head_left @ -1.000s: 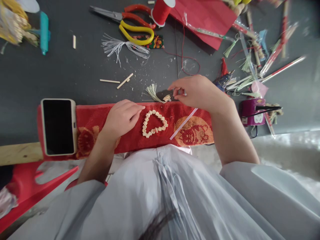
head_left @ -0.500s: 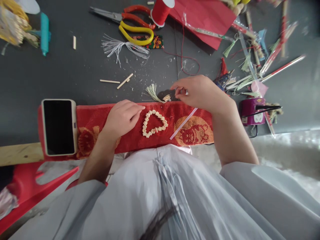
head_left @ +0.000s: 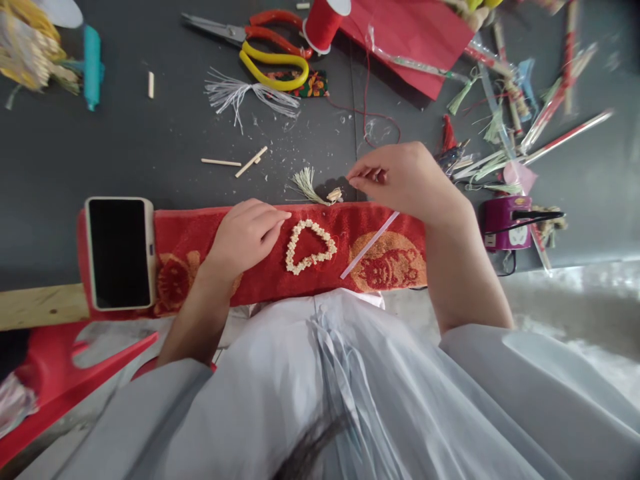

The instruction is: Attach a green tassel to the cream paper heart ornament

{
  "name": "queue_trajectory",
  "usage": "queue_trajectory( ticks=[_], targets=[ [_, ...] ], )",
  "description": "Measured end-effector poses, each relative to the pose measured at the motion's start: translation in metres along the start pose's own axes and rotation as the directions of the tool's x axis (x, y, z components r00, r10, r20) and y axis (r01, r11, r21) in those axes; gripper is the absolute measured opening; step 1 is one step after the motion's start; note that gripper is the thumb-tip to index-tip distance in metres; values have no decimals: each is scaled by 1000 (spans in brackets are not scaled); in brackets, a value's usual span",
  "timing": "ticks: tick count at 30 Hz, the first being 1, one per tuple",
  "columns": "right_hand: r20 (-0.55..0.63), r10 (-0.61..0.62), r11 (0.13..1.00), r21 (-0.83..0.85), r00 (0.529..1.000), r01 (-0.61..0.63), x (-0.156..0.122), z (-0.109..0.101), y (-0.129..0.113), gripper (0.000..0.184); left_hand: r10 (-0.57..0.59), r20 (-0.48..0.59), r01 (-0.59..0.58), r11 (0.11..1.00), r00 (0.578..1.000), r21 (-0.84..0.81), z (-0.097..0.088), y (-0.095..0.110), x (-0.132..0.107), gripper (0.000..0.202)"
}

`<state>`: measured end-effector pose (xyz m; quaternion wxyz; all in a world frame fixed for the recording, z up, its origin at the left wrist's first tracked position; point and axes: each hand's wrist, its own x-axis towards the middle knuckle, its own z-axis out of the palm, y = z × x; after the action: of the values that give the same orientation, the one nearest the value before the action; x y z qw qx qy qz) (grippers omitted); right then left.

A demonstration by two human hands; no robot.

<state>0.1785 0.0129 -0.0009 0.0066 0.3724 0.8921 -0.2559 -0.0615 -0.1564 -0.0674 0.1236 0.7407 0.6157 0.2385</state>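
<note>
My left hand (head_left: 245, 233) lies on the red towel (head_left: 267, 273), fingers curled and thumb against the index finger. Whether it pinches anything is too small to make out. Just right of its fingertips rests a loop of small cream beads (head_left: 293, 250), bent into a rough heart shape, with fine red thread at its right side. Over the grey table my right hand (head_left: 405, 177) hangs with its fingertips pressed together; anything in them is hidden or too thin to see. Left of those fingertips are a pale green tassel (head_left: 306, 183) and a small bundle of short sticks (head_left: 335, 195).
A phone (head_left: 120, 253) lies at the towel's left end, a pink straw (head_left: 370, 245) at its right. Farther back are scissors (head_left: 275, 60), a red thread spool (head_left: 325, 27), white strings (head_left: 250, 97) and red paper (head_left: 410, 40). A purple plug adapter (head_left: 507, 223) stands right.
My right hand has shifted slightly up and right, away from the stick bundle, and its fingers have drawn closer together. My left hand has stayed in place.
</note>
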Motion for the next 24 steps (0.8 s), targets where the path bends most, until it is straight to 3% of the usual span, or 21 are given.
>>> queue_trajectory(
  ticks=[8,15,24],
  targets=[
    [59,-45,999,27,997,43,5,11,7,36,47,-28,-46,999,999,7,0,-1,0,31],
    [92,-106,994,-18,990,108,13,10,4,26,9,7,-9,1000,1000,-17,0,0,0,33],
    [154,-102,988,-101,983,119,17,9,-2,24,81,-47,-81,997,996,6,1,-2,-1,34]
  ],
)
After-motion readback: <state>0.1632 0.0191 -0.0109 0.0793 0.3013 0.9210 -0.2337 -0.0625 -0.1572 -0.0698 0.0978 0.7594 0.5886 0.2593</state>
